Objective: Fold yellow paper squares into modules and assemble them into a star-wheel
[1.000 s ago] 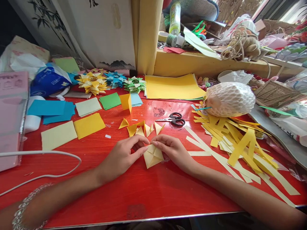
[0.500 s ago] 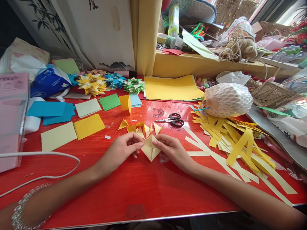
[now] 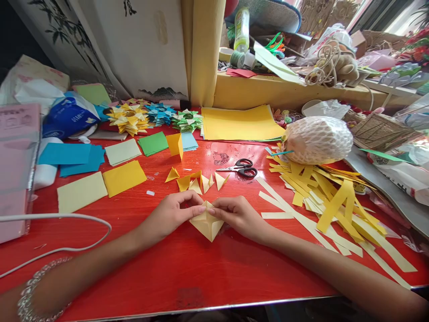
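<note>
A cream sheet of paper (image 3: 208, 227), folded into a diamond with crease lines, is held between both hands over the red table. My left hand (image 3: 179, 209) pinches its upper left edge between thumb and fingers. On the upper right, my right hand (image 3: 236, 212) grips it the same way, the two thumbs close together near the top corner. Just beyond the hands lie several small folded paper triangles (image 3: 183, 182), yellow and cream. Black-handled scissors (image 3: 246, 168) rest behind my right hand, blades pointing left.
Paper stacks, including a yellow one (image 3: 124, 178) and a blue one (image 3: 65, 153), lie at left. Folded paper stars (image 3: 129, 118) stand behind them. Paper strips (image 3: 335, 210) and a net-wrapped round object (image 3: 318, 139) fill the right. A white cable (image 3: 80, 216) crosses the left.
Both hands have brought the cream paper slightly nearer to me. The thumbs have moved closer together along its top, and its lower corner sits lower in view.
</note>
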`<action>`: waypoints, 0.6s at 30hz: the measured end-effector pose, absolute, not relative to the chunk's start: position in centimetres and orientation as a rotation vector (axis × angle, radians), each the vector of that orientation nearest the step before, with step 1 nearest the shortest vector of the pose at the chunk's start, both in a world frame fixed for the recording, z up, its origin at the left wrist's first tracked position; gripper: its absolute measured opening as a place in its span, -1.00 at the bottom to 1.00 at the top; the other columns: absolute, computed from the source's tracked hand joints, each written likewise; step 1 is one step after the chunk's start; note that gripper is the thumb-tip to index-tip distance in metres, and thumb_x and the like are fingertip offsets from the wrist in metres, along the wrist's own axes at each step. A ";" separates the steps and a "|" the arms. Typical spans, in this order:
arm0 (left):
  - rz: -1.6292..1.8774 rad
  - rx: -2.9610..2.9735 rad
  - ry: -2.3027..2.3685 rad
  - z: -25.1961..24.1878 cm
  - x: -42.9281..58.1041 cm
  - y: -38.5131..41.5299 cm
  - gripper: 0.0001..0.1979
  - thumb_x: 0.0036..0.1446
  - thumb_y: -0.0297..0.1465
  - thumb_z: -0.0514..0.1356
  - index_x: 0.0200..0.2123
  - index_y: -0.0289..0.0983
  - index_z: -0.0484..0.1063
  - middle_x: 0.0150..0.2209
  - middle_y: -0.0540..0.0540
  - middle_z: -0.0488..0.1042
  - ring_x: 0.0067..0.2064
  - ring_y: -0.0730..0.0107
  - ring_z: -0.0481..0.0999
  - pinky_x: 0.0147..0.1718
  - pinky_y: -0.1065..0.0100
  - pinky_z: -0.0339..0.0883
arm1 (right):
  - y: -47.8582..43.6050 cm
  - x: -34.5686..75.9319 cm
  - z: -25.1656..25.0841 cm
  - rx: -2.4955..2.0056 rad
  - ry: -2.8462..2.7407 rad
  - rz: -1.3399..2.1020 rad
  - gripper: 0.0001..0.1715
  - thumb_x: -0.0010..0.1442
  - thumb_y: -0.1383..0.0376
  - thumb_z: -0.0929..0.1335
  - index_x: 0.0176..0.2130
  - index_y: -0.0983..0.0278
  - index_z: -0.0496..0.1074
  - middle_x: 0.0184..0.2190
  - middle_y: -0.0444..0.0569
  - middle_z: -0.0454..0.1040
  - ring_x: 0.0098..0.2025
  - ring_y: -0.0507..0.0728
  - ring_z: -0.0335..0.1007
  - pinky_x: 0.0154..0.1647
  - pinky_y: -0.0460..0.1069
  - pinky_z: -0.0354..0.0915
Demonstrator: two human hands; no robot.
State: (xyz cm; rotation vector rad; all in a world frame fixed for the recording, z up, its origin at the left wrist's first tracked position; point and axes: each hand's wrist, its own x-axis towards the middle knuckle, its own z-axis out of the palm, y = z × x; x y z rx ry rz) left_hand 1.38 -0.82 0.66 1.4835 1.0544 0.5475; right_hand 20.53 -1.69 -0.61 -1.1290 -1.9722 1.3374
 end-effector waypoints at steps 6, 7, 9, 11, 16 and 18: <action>0.550 1.411 1.014 0.9 1.4 -0.9 -0.79 0.05 -0.27 0.16 -0.49 -0.30 0.34 -0.52 0.08 0.28 -0.44 0.52 0.25 -0.46 0.49 0.11 | -1.6 20.6 -0.6 -1.069 -1.929 1.454 -0.62 0.19 0.14 0.23 -0.50 0.36 0.28 -0.60 -0.19 0.13 -0.54 -0.08 -0.01 -0.56 -0.16 -0.01; 0.548 1.409 1.016 1.0 1.4 -0.9 -0.78 0.05 -0.27 0.15 -0.50 -0.30 0.33 -0.53 0.08 0.28 -0.45 0.52 0.25 -0.47 0.49 0.11 | -1.6 20.6 -0.6 -1.068 -1.925 1.466 -0.62 0.19 0.13 0.23 -0.49 0.36 0.29 -0.60 -0.18 0.14 -0.54 -0.08 0.01 -0.56 -0.16 0.00; 0.550 1.412 1.020 1.1 1.4 -1.0 -0.77 0.05 -0.26 0.15 -0.51 -0.30 0.33 -0.53 0.08 0.27 -0.45 0.52 0.25 -0.47 0.49 0.11 | -1.7 20.6 -0.5 -1.066 -1.923 1.490 -0.64 0.19 0.14 0.24 -0.47 0.37 0.32 -0.59 -0.17 0.18 -0.53 -0.07 0.05 -0.55 -0.16 0.03; 0.551 1.424 1.021 1.1 1.4 -1.0 -0.77 0.07 -0.25 0.14 -0.50 -0.30 0.33 -0.52 0.07 0.28 -0.44 0.52 0.25 -0.47 0.50 0.12 | -1.7 20.6 -0.5 -1.064 -1.913 1.508 -0.66 0.18 0.15 0.25 -0.45 0.37 0.34 -0.58 -0.16 0.22 -0.53 -0.07 0.10 -0.54 -0.17 0.07; 0.574 1.433 0.995 0.7 1.5 -1.0 -0.81 0.09 -0.25 0.12 -0.38 -0.27 0.36 -0.45 0.08 0.32 -0.42 0.54 0.29 -0.44 0.51 0.18 | -1.9 20.4 -0.9 -1.103 -1.631 1.615 -0.67 0.18 0.12 0.24 -0.45 0.32 0.27 -0.60 -0.18 0.25 -0.59 -0.05 0.26 -0.60 -0.17 0.18; 0.561 1.411 0.987 0.5 1.6 -1.0 -0.82 0.07 -0.27 0.15 -0.35 -0.27 0.36 -0.46 0.08 0.34 -0.46 0.55 0.31 -0.45 0.50 0.21 | -1.9 20.3 -0.9 -1.115 -1.465 1.685 -0.70 0.18 0.10 0.23 -0.38 0.29 0.27 -0.60 -0.18 0.30 -0.62 -0.03 0.30 -0.63 -0.16 0.22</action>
